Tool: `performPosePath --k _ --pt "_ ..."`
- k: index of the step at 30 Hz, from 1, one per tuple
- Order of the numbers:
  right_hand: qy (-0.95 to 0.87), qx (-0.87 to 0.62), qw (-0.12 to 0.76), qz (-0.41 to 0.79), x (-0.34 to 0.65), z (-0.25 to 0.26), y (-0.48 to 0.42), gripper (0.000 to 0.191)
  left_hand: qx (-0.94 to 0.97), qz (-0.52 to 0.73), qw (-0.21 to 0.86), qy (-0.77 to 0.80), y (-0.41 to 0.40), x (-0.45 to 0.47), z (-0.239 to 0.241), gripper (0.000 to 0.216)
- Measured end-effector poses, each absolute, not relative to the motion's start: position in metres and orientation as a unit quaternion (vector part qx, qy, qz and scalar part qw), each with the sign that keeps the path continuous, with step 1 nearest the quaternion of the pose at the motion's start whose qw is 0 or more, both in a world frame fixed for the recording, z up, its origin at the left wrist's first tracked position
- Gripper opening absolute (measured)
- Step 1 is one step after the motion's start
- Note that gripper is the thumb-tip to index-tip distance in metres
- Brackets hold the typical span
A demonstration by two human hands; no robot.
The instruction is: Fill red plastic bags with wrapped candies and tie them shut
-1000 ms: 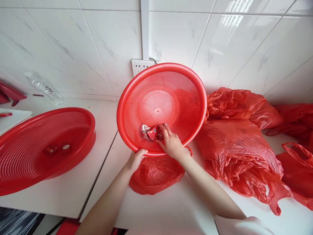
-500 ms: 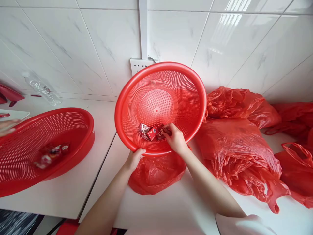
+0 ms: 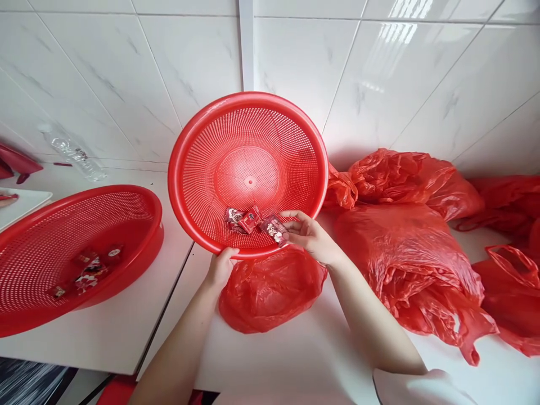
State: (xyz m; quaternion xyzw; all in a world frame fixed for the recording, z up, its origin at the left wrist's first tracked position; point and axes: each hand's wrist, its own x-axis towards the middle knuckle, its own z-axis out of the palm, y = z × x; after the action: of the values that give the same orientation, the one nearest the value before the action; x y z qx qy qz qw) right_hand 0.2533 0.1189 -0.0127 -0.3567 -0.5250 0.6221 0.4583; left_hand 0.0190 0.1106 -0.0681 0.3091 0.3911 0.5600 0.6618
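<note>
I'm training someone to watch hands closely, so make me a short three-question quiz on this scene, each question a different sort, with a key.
1. Multiple choice: what do the fingers of the right hand touch?
(a) the clear bottle
(b) a wrapped packet
(c) the white tray

2. True or false: the left hand is on the near rim of the tilted basket.

3. Fill in: on the table, just below the tilted basket in the picture, sits a red plastic ____.

Key:
1. b
2. True
3. bag
</note>
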Motion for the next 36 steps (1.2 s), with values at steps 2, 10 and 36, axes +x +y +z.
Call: performPosePath --k 2,10,36 --pt "-0.534 -0.349 0.444 0.630 0.252 -0.014 0.119 0.045 0.313 0.557 0.663 0.390 0.110 0.018 -0.068 0.035" --pt "-0.636 -0.337 0.354 0.597 0.252 -0.012 0.114 0.030 0.312 0.547 0.674 0.387 0.109 0.019 -0.065 0.023" --pt "-0.849 -0.401 0.206 0.275 0.239 -0.025 0.112 0.029 0.324 0.519 0.684 0.398 0.104 0.025 -0.069 0.025"
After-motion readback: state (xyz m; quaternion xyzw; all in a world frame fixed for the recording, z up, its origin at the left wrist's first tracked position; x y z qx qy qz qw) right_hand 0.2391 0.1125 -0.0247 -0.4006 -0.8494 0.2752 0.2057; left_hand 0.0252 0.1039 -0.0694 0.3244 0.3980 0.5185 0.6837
